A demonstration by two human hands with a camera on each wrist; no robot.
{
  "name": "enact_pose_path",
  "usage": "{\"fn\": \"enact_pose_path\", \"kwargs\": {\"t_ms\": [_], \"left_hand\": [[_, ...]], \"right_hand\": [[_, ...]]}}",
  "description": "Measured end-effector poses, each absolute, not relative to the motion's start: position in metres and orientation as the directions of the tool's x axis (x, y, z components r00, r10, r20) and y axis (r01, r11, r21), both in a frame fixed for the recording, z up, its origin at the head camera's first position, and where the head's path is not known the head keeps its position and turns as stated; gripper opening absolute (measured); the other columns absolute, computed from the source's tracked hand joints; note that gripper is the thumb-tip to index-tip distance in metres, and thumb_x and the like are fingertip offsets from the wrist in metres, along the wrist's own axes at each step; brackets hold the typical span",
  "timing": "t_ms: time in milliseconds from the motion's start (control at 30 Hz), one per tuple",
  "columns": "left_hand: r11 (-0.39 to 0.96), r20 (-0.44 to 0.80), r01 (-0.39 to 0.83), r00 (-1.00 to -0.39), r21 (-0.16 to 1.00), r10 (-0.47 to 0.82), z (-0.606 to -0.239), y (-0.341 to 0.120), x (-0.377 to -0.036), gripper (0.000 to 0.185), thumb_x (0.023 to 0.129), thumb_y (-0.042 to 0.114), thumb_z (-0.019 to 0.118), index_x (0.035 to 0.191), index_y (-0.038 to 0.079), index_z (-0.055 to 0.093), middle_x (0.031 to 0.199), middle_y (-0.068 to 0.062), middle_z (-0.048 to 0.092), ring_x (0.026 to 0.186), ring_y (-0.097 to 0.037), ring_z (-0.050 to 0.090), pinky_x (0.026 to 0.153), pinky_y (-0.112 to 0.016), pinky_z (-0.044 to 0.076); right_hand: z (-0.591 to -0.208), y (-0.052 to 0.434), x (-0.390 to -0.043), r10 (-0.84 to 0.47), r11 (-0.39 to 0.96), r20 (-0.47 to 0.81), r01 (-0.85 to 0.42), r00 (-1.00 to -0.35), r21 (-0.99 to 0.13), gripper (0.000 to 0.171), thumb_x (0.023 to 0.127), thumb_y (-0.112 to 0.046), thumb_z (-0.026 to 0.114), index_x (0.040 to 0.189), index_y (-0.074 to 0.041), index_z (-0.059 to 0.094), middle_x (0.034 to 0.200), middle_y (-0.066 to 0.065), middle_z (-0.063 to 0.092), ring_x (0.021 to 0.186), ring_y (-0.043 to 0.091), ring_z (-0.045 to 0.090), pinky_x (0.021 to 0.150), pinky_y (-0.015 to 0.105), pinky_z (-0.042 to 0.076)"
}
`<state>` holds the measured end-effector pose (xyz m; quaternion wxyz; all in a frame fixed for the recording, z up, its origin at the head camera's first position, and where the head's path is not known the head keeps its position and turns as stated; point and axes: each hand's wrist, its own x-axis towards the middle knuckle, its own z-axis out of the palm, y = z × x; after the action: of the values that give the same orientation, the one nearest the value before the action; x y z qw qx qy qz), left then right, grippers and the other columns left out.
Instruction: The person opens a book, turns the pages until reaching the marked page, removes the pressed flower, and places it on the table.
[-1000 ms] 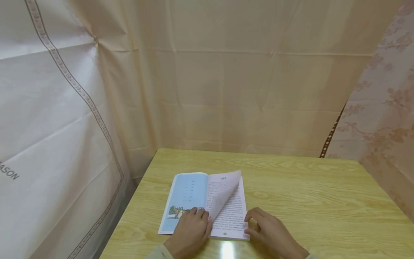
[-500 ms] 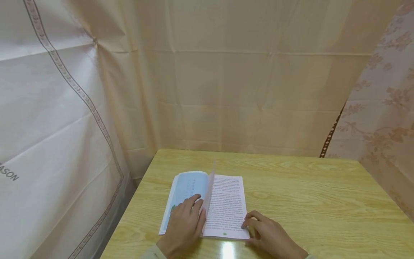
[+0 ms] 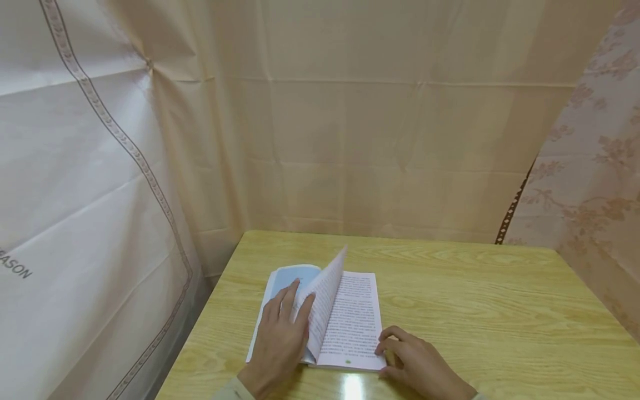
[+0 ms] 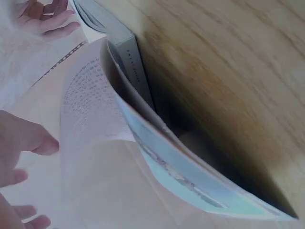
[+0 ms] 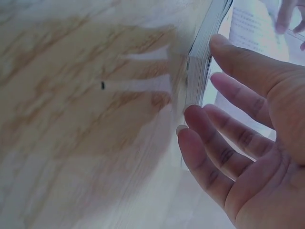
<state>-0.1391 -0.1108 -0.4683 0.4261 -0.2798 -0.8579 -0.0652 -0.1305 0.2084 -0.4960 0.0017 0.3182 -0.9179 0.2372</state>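
An open book [image 3: 350,333] lies on the wooden table. A text page [image 3: 322,303] stands up at a slant from its middle, curving toward the left half. My left hand [image 3: 280,328] lies over the left side with its fingers extended and spread against that page, covering much of a light blue page [image 3: 290,275]. In the left wrist view the fingertips [image 4: 45,145] are close to the raised page [image 4: 93,100]. My right hand [image 3: 415,358] holds the book's lower right corner with bent fingers and thumb. In the right wrist view its fingers [image 5: 195,143] reach the page block [image 5: 198,71].
The wooden table [image 3: 475,300] extends to the right of and behind the book. Beige cloth [image 3: 380,155] hangs behind it. White cloth [image 3: 85,233] covers the left side and flowered cloth [image 3: 600,166] the right.
The lifted page has swung from right to left, standing nearly upright half a second ago and slanting now. My left hand has moved left and up the book. The right hand's fingertips have come onto the corner.
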Motion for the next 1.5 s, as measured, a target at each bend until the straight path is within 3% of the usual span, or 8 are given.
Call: {"fn": "enact_pose_path", "kwargs": {"t_ms": [100, 333, 433, 567, 833, 1067, 1267, 1500], "left_hand": [[0.833, 0.71, 0.532, -0.527, -0.152, 0.466, -0.473, -0.112, -0.139, 0.042, 0.107, 0.02, 0.031, 0.115, 0.008, 0.071, 0.135, -0.025, 0.059, 0.12, -0.044, 0.057, 0.092, -0.055, 0.049], [0.786, 0.511, 0.607, -0.642, -0.117, 0.572, -0.489, -0.111, -0.135, 0.011, 0.091, 0.02, 0.068, 0.096, 0.013, 0.075, 0.123, -0.012, 0.068, 0.116, -0.031, 0.062, 0.092, -0.048, 0.053], [0.763, 0.459, 0.636, -0.647, -0.115, 0.609, -0.493, -0.11, -0.132, 0.013, 0.087, 0.028, 0.077, 0.086, 0.016, 0.071, 0.113, -0.006, 0.067, 0.11, -0.025, 0.061, 0.083, -0.043, 0.054], [0.745, 0.41, 0.658, -0.651, -0.114, 0.638, -0.494, -0.11, -0.13, 0.03, 0.09, 0.044, 0.075, 0.079, 0.019, 0.062, 0.104, -0.001, 0.063, 0.104, -0.022, 0.059, 0.072, -0.036, 0.051], [0.748, 0.349, 0.661, -0.689, -0.057, 0.635, -0.492, -0.109, -0.129, 0.044, 0.085, 0.065, 0.062, 0.08, 0.021, 0.059, 0.1, 0.003, 0.059, 0.1, -0.019, 0.056, 0.069, -0.031, 0.047], [0.755, 0.319, 0.654, -0.709, -0.034, 0.629, -0.488, -0.107, -0.128, 0.039, 0.089, 0.058, 0.067, 0.081, 0.021, 0.064, 0.103, 0.002, 0.063, 0.102, -0.02, 0.057, 0.07, -0.033, 0.05], [0.766, 0.299, 0.642, -0.726, -0.028, 0.62, -0.488, -0.107, -0.129, 0.033, 0.093, 0.051, 0.07, 0.081, 0.02, 0.065, 0.104, 0.001, 0.067, 0.103, -0.02, 0.059, 0.071, -0.034, 0.052], [0.767, 0.283, 0.642, -0.734, -0.009, 0.618, -0.488, -0.106, -0.128, 0.036, 0.092, 0.056, 0.067, 0.081, 0.022, 0.064, 0.101, 0.003, 0.065, 0.1, -0.019, 0.058, 0.069, -0.033, 0.05]], "right_hand": [[-0.495, 0.207, -0.13, -0.58, 0.689, 0.157, -0.585, -0.799, -0.429, 0.026, 0.085, -0.037, 0.084, 0.102, -0.021, 0.073, 0.119, -0.008, 0.059, 0.069, -0.005, 0.043, 0.057, 0.018, 0.041], [-0.493, 0.204, -0.13, -0.582, 0.693, 0.159, -0.588, -0.798, -0.417, 0.027, 0.084, -0.035, 0.085, 0.102, -0.019, 0.074, 0.118, -0.006, 0.06, 0.068, -0.005, 0.041, 0.056, 0.018, 0.04], [-0.492, 0.204, -0.131, -0.582, 0.694, 0.159, -0.589, -0.798, -0.413, 0.026, 0.084, -0.033, 0.085, 0.102, -0.018, 0.074, 0.119, -0.005, 0.061, 0.068, -0.005, 0.041, 0.057, 0.018, 0.04], [-0.491, 0.204, -0.131, -0.588, 0.694, 0.158, -0.595, -0.794, -0.406, 0.026, 0.083, -0.033, 0.085, 0.102, -0.018, 0.074, 0.118, -0.004, 0.061, 0.07, -0.003, 0.043, 0.06, 0.018, 0.041], [-0.488, 0.204, -0.133, -0.601, 0.698, 0.146, -0.605, -0.786, -0.384, 0.025, 0.083, -0.036, 0.085, 0.101, -0.021, 0.074, 0.118, -0.006, 0.06, 0.076, -0.001, 0.046, 0.066, 0.022, 0.046], [-0.485, 0.204, -0.133, -0.611, 0.694, 0.127, -0.606, -0.781, -0.389, 0.017, 0.089, -0.032, 0.08, 0.101, -0.022, 0.075, 0.119, -0.006, 0.061, 0.084, 0.001, 0.054, 0.07, 0.025, 0.052], [-0.486, 0.206, -0.132, -0.623, 0.665, 0.2, -0.647, -0.756, -0.372, 0.005, 0.095, -0.022, 0.074, 0.096, -0.02, 0.078, 0.114, -0.007, 0.065, 0.095, 0.004, 0.063, 0.077, 0.029, 0.058], [-0.49, 0.205, -0.133, -0.641, 0.644, 0.299, -0.708, -0.706, -0.29, 0.01, 0.088, -0.012, 0.081, 0.093, -0.02, 0.077, 0.102, -0.013, 0.067, 0.094, 0.006, 0.065, 0.076, 0.029, 0.058]]}}
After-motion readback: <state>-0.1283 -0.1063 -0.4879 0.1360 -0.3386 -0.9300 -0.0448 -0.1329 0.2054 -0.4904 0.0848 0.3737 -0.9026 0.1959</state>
